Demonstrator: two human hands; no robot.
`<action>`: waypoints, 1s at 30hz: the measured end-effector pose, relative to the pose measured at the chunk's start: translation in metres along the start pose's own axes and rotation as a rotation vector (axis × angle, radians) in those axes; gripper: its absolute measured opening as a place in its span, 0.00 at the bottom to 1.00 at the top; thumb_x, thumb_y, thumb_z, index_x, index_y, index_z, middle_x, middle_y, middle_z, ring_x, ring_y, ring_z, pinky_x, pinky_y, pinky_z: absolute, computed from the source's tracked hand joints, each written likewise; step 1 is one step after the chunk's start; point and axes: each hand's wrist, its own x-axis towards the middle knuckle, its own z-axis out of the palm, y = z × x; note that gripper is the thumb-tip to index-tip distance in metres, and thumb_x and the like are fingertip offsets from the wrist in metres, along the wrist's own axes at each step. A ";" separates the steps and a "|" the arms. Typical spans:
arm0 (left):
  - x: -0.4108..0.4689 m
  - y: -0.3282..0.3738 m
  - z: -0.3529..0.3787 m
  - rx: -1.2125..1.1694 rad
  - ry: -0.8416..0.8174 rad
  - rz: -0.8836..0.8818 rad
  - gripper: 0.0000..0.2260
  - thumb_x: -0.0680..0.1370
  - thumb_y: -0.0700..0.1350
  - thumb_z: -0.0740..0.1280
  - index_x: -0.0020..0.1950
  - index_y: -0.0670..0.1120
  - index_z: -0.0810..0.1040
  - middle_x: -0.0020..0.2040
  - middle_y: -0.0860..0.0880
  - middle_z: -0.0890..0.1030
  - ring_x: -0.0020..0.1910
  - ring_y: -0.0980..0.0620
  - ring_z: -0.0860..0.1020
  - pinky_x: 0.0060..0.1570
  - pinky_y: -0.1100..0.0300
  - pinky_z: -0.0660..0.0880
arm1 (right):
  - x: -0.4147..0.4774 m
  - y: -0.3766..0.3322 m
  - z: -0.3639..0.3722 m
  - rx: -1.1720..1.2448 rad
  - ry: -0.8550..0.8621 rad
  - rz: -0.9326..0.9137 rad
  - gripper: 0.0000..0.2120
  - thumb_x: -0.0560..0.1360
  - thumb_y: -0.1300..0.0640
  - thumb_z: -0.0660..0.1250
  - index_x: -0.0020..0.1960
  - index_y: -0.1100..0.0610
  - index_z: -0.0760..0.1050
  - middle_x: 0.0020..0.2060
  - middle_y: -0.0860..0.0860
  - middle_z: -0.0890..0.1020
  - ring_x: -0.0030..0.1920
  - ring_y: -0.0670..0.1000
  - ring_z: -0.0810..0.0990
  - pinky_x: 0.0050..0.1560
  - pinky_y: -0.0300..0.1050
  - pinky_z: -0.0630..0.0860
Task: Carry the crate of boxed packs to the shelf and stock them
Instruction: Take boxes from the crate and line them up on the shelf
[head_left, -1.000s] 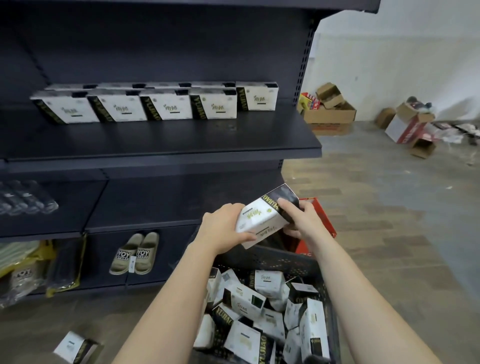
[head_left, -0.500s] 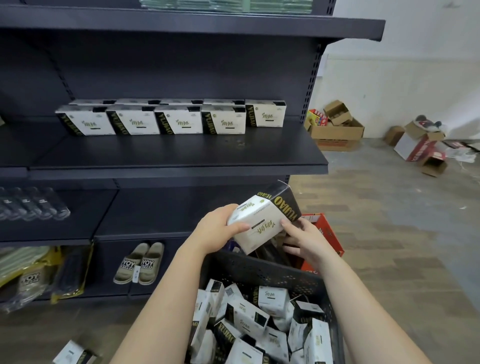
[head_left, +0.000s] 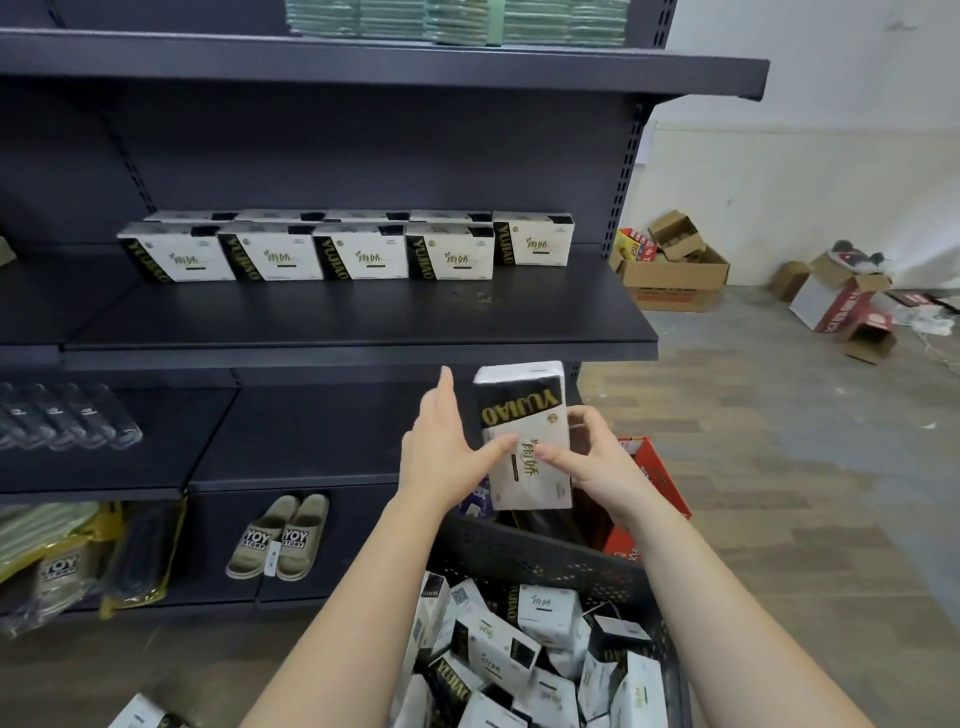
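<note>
- Shelf, frame centre: stocked row at back.
- Crate, lower centre: loose packs left inside.
- Held pack, mid-frame, now raised and turned upright; placing judged next.
- Pinched by right hand; steadied by left hand, fingers straight.

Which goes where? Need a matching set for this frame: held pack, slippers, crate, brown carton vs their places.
Things:
1. held pack
2. slippers
3. crate
4. brown carton

Places:
A. on the floor by the white wall
B. on the lowest shelf
C. between left hand and right hand, off any surface
D. nearest the camera, full of packs

Pairs: 1-C, 2-B, 3-D, 4-A
</note>
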 end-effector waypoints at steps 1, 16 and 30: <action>0.001 0.001 -0.002 0.063 0.043 0.043 0.51 0.69 0.64 0.72 0.80 0.51 0.43 0.77 0.49 0.58 0.74 0.48 0.63 0.70 0.43 0.65 | 0.001 -0.003 -0.002 -0.053 -0.009 -0.023 0.24 0.73 0.51 0.73 0.64 0.47 0.67 0.56 0.44 0.78 0.55 0.44 0.77 0.48 0.40 0.77; 0.011 0.010 -0.008 0.417 -0.272 0.248 0.32 0.69 0.53 0.76 0.70 0.53 0.68 0.64 0.55 0.69 0.59 0.50 0.74 0.63 0.52 0.63 | 0.013 -0.029 -0.020 -0.637 -0.127 -0.232 0.21 0.77 0.46 0.66 0.69 0.45 0.72 0.61 0.43 0.73 0.64 0.48 0.69 0.66 0.53 0.70; 0.007 0.022 -0.004 0.316 -0.240 0.199 0.28 0.68 0.53 0.77 0.65 0.53 0.70 0.59 0.56 0.70 0.55 0.52 0.74 0.60 0.54 0.64 | 0.007 -0.028 -0.030 -0.756 -0.046 -0.193 0.37 0.65 0.45 0.78 0.71 0.46 0.68 0.64 0.44 0.73 0.62 0.48 0.73 0.59 0.45 0.72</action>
